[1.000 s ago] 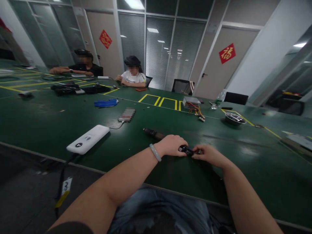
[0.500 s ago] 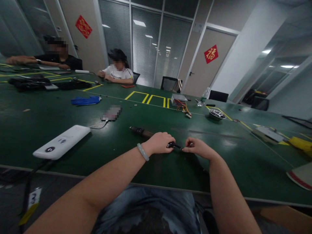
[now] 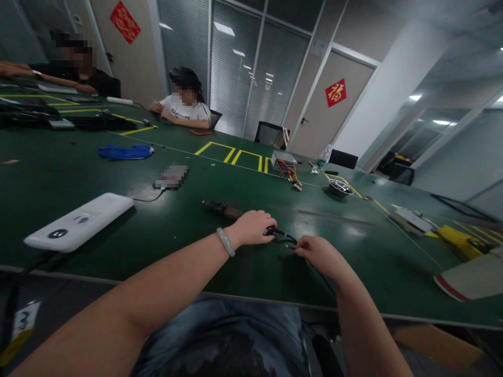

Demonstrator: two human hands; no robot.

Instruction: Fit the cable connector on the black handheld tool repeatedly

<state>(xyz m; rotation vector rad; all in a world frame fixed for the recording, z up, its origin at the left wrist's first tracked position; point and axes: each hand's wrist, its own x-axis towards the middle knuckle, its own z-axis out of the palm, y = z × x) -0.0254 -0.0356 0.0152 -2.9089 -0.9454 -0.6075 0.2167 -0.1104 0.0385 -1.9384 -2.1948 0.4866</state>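
Observation:
On the green table (image 3: pixel 236 183) my left hand (image 3: pixel 251 228), a pale bracelet at its wrist, is curled around a small black part (image 3: pixel 270 230). A thin black cable (image 3: pixel 288 240) runs from that part to my right hand (image 3: pixel 318 254), whose fingers pinch the cable's other end. Just behind my left hand lies a dark, brown-handled tool (image 3: pixel 223 208). Both hands rest near the table's front edge.
A white power bank (image 3: pixel 78 222) with a cable lies at the left, a blurred device (image 3: pixel 171 177) and blue gloves (image 3: pixel 123 152) beyond it. Farther back are a wired box (image 3: pixel 285 159), a bottle (image 3: pixel 322 157) and a metal bowl (image 3: pixel 340 187). Two people sit at the far left.
My hands have drawn apart, the right one moving right and toward me, so a length of black cable shows between them. The view has swung to the right.

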